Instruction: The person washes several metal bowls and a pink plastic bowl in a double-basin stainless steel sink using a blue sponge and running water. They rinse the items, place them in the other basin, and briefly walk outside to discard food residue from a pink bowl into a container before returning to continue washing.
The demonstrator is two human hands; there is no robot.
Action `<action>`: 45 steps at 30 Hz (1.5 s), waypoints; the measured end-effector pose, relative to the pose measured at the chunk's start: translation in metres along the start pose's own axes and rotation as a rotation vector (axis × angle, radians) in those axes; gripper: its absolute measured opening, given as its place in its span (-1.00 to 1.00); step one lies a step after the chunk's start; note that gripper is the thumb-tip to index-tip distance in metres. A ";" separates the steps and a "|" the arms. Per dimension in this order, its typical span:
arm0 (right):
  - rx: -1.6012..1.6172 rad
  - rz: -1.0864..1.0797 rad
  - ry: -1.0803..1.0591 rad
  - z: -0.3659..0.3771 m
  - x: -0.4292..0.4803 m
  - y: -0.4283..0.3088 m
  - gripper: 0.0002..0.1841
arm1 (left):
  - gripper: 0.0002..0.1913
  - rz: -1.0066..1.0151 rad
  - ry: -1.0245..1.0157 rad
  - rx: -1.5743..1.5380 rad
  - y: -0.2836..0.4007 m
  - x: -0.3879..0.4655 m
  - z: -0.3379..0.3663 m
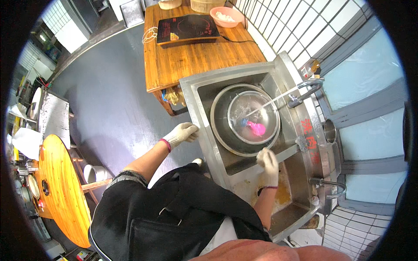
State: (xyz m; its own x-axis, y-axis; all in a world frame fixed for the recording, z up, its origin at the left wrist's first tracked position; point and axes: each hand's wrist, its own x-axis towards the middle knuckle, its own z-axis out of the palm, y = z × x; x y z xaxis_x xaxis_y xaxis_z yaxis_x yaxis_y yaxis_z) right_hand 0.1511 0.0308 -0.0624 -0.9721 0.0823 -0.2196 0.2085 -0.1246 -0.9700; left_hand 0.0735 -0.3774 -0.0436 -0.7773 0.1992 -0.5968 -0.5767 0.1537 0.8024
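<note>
My left hand (182,134), in a white knitted glove, is beside the front edge of the steel sink (204,130). Its fingers curl together with nothing visible in them. My right hand (268,163), gloved too, hangs over the divider between the two sink bowls, close to the rim of a large metal basin (219,137). Its fingers are bent and what lies inside them is hidden. Within that basin sits a smaller metal bowl (232,129). Water runs into it from a curved tap (308,91). A bright pink object (257,129) and a small blue one (244,122) lie in the bowl.
Beyond the sink, a wooden table (183,65) bears an induction cooker (189,28) and a pink bowl (225,17) with white contents. A second tap (333,189) serves the nearer bowl. Far left stands a round wooden tabletop (62,189) near a white bucket (94,173).
</note>
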 end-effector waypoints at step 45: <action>0.181 0.628 0.896 0.140 0.059 -0.022 -0.60 | -0.68 0.174 0.176 -0.895 0.400 0.719 -0.151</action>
State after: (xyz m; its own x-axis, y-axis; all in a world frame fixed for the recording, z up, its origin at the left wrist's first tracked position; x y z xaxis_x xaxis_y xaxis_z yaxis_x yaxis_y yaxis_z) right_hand 0.0746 -0.0998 -0.0393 -0.2543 0.6302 -0.7336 0.5472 -0.5317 -0.6464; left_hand -0.7542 -0.3191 -0.1512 -0.8556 -0.0120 -0.5175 -0.3707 -0.6836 0.6287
